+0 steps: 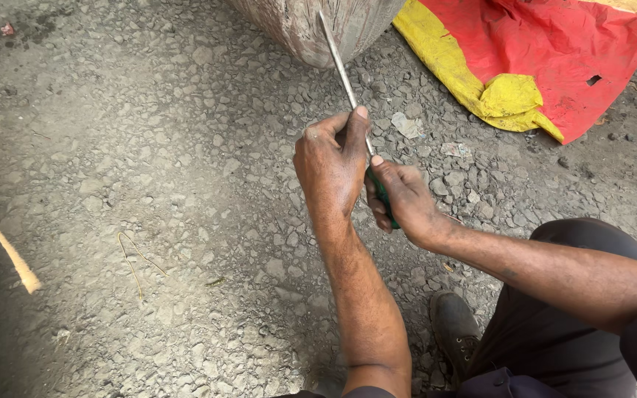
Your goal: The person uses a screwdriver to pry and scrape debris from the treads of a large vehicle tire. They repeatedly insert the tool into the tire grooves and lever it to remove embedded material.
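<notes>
Screwdriver (348, 96) being steadied: right hand (407, 199) gripping green handle for control, left hand (331, 166) pinching metal shaft, aiming tip toward wooden object (296, 26).

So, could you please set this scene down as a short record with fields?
setting: gravel ground, outdoors
tool: long screwdriver, metal shaft, green handle
left hand: fingers around the shaft, just above the handle
right hand: closed on the green handle
behind: rounded grey weathered object, which the shaft's tip overlaps; contact unclear
upper right: red and yellow sheet, crumpled
on ground: bent wire
lower right: dark shoe
</notes>
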The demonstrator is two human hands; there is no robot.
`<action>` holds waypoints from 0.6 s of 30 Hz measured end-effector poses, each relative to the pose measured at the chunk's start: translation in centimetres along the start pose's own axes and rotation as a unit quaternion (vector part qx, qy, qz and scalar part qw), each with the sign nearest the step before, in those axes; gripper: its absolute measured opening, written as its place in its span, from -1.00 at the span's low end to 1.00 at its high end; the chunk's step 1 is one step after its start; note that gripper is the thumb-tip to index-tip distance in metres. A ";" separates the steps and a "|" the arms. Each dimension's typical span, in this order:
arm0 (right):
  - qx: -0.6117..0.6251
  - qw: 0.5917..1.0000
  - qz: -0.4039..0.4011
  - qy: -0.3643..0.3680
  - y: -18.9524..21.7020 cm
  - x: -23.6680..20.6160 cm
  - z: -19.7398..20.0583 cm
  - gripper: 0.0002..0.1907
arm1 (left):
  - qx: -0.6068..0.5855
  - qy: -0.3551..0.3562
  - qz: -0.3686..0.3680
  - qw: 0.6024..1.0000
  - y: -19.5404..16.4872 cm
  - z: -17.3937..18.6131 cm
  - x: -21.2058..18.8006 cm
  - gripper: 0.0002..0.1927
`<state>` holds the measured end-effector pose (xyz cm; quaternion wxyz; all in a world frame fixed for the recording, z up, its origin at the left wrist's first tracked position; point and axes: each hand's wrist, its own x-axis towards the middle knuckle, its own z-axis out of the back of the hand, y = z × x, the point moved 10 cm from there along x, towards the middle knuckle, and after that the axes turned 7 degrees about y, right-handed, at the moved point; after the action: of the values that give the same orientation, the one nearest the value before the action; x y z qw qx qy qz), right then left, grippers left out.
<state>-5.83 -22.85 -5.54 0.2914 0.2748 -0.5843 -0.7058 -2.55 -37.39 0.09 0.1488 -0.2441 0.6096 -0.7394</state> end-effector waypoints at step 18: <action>-0.083 0.994 -0.067 -0.002 -1.4 1.0 0.5 -0.42 | 0.048 -0.010 0.012 0.999 1.9 0.7 0.5 -0.62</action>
<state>-7.04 -23.06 -6.87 0.2647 0.2869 -0.5046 -0.7701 -2.77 -38.61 -1.57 0.1749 -0.2369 0.5750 -0.7633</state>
